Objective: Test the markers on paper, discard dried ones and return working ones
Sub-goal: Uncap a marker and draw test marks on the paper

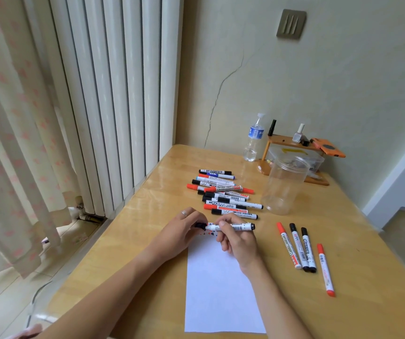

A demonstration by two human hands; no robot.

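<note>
Two hands hold one black-capped marker (230,226) level above the top edge of the paper sheet (221,285): the left hand (184,231) pinches its black cap, the right hand (238,238) grips the white barrel, where "MARKER" reads. Behind them lies a pile of markers (223,192), one printed "WHITEBOARD". Four more markers (301,250) lie apart to the right of the sheet, near a clear plastic jar (284,187) on the wooden table (343,302).
</note>
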